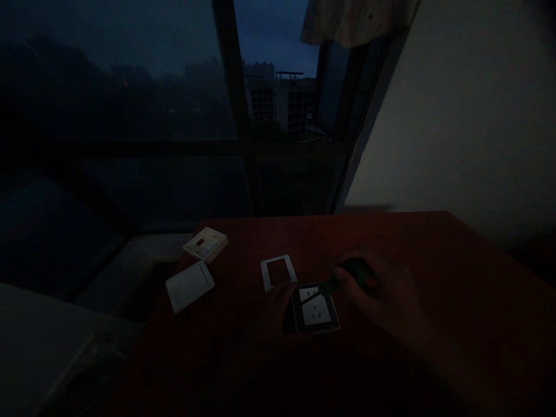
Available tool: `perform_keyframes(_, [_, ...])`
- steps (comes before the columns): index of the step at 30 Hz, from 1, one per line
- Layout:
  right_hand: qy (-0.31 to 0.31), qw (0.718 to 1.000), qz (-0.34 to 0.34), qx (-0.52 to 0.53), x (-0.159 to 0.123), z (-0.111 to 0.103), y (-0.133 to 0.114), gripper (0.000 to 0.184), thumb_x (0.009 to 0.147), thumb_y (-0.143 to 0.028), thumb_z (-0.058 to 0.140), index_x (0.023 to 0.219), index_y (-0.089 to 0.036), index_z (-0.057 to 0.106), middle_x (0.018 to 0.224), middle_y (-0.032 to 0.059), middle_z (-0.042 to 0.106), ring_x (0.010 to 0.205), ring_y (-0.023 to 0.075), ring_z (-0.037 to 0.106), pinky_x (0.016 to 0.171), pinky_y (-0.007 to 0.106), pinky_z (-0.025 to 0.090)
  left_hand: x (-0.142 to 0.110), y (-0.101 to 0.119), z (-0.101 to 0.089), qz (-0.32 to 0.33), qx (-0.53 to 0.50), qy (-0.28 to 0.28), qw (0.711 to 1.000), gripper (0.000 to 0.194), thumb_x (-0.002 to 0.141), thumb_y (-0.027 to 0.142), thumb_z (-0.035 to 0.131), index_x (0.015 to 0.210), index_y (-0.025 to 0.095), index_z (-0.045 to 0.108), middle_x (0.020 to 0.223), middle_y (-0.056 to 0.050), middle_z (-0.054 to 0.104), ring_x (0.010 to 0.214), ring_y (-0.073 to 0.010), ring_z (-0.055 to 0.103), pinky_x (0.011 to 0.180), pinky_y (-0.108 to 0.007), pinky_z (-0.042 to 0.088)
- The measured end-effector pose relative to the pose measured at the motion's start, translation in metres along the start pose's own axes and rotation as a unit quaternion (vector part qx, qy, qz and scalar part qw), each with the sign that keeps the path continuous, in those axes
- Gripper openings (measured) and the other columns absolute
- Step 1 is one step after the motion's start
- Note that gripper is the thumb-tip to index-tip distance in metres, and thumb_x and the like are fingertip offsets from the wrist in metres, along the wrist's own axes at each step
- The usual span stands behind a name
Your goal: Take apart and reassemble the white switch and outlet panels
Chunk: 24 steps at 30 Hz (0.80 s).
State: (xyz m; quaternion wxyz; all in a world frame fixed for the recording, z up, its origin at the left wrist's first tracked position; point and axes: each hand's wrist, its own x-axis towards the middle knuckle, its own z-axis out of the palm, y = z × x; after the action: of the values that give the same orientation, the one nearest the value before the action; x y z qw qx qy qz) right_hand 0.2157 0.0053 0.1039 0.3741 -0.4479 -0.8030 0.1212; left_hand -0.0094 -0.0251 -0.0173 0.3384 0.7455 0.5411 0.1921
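Both hands are closed around something: my left hand (276, 310) grips the left side of the socket (320, 317) on the table (369, 231), while my right hand (388, 289) holds the screwdriver (328, 286), its shaft slanting over the socket's face. It's too dark to tell whether the tip is seated, so I'd want firm bracing, a steeper shaft and gentle pressure.
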Motion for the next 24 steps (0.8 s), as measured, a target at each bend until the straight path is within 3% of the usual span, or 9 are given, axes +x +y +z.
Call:
perform_keyframes(6, [-0.011, 1.000, -0.010, -0.003, 0.001, -0.002, -0.005, 0.009, 0.087, -0.029, 0.056, 0.092, -0.022, 0.056, 0.080, -0.0004, 0.068, 0.068, 0.0121, 0.064, 0.059, 0.021, 0.046, 0.002, 0.004, -0.003, 0.006, 0.001, 0.006, 1.000, 0.092, 0.064, 0.046, 0.079, 0.141, 0.025, 0.033, 0.146, -0.011, 0.036, 0.132, -0.0321, 0.036, 0.108, -0.048, 0.033])
perform_keyframes(13, [-0.081, 0.995, -0.059, -0.023, 0.010, -0.003, -0.025, 0.016, 0.090, -0.033, 0.053, 0.098, -0.020, 0.054, 0.085, 0.0022, 0.068, 0.070, 0.0140, 0.065, 0.060, 0.023, 0.045, -0.001, -0.001, 0.003, 0.007, 0.005, 0.016, 1.000, 0.094, 0.067, 0.052, 0.076, 0.144, 0.026, 0.029, 0.149, -0.012, 0.032, 0.134, -0.0347, 0.033, 0.108, -0.051, 0.032])
perform_keyframes(17, [-0.123, 0.987, -0.074, -0.074, 0.020, 0.000, -0.035, 0.024, 0.092, -0.038, 0.049, 0.104, -0.019, 0.052, 0.086, 0.0050, 0.068, 0.072, 0.0180, 0.065, 0.058, 0.026, 0.043, -0.001, 0.003, 0.000, 0.015, 0.004, 0.017, 1.000, 0.093, 0.067, 0.053, 0.075, 0.144, 0.029, 0.029, 0.145, -0.010, 0.039, 0.129, -0.0355, 0.039, 0.104, -0.051, 0.037])
perform_keyframes(24, [-0.198, 0.975, -0.079, -0.054, 0.031, -0.010, -0.048, 0.008, 0.085, -0.025, 0.053, 0.092, -0.022, 0.050, 0.090, 0.0017, 0.064, 0.073, 0.0154, 0.059, 0.056, 0.025, 0.036, -0.001, 0.011, -0.006, 0.033, -0.016, 0.013, 0.999, 0.080, 0.072, 0.045, 0.074, 0.140, 0.028, 0.034, 0.142, -0.009, 0.043, 0.127, -0.0331, 0.043, 0.102, -0.048, 0.040])
